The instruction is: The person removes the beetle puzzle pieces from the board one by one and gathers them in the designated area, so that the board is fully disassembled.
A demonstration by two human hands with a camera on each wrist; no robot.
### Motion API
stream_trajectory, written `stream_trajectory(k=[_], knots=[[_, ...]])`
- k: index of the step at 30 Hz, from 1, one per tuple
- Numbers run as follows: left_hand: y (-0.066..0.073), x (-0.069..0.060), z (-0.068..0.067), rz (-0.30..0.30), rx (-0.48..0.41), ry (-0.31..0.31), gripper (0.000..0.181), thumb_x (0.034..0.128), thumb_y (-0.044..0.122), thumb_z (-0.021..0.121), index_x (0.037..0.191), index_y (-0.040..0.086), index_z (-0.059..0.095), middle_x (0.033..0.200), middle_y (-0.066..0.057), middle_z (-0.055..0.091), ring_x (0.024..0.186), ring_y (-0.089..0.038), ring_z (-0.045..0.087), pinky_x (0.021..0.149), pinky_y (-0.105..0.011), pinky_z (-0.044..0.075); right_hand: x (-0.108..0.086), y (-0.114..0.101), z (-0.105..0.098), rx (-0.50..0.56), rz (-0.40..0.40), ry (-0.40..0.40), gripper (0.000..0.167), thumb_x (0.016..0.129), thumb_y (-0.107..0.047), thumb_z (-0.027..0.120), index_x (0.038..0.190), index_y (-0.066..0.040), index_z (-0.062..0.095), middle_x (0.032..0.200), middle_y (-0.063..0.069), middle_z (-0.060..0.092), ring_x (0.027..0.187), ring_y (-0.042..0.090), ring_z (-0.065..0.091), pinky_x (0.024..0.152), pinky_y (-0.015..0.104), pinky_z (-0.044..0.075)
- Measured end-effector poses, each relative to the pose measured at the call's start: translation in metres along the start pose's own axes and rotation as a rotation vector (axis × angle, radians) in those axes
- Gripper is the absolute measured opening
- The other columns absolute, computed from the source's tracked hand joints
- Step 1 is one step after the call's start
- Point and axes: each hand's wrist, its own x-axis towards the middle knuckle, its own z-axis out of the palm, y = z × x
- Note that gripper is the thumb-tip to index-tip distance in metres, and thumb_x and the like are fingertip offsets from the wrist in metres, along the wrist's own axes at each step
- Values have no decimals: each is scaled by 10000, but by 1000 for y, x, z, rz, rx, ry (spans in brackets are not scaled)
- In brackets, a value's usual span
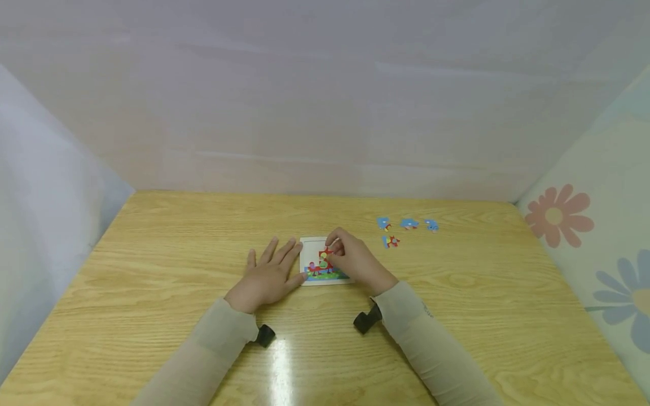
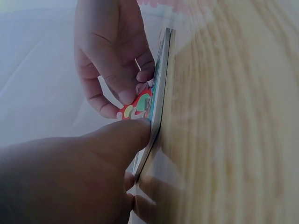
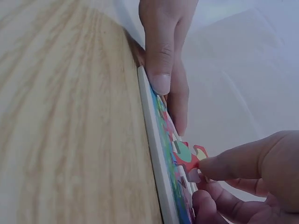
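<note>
Nearest, two pale sleeves, the left (image 1: 203,344) and the right (image 1: 439,349), run off the lower edge of the head view, each with a small black device at the cuff. Beyond them, the left hand (image 1: 269,276) lies on the wooden surface (image 1: 152,316), its grip spread apart, thumb resting on the near left corner of a white-framed puzzle board (image 1: 311,251). The right hand (image 1: 358,262) covers the board's right side; its grip is clamped on a red piece (image 3: 187,156) with green and yellow spots, held tilted over the board. The piece's lower edge seems to meet the board, though fingers hide much of it. Coloured pieces fill the near part of the board. Farther off to the right lie four loose pieces (image 1: 391,242), their pictures too small to read. Behind hangs a pale backdrop (image 1: 325,113); on the right wall, a blue flower (image 1: 629,296) is cut off.
</note>
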Motion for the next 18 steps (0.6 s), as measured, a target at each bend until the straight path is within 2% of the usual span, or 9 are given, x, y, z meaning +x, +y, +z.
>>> stream_trajectory(k=[6, 11, 18], knots=[[0, 1, 0, -4, 5, 0, 761, 1055, 556, 412, 1652, 209, 93, 1711, -23, 41, 1550, -376, -61, 1125, -758, -32, -1, -2, -4, 68, 16, -1, 132, 1012, -83, 609, 1141, -112, 615, 994, 60, 630, 843, 199, 610, 737, 310, 563], [0, 1, -1, -9, 7, 3, 762, 1053, 557, 416, 1652, 208, 100, 1711, -23, 51, 1551, -375, -55, 1129, -755, -30, 2, 1, -10, 124, 13, 6, 141, 1019, -82, 593, 1156, -102, 619, 999, 78, 641, 836, 202, 645, 738, 317, 585], [-1, 0, 1, -10, -8, 5, 756, 1054, 550, 416, 1652, 204, 108, 1712, -23, 48, 1551, -376, -59, 1131, -748, -44, 1, 4, -24, 213, -18, 38, 184, 996, -31, 575, 1173, -29, 626, 995, 128, 637, 814, 258, 681, 737, 372, 602]])
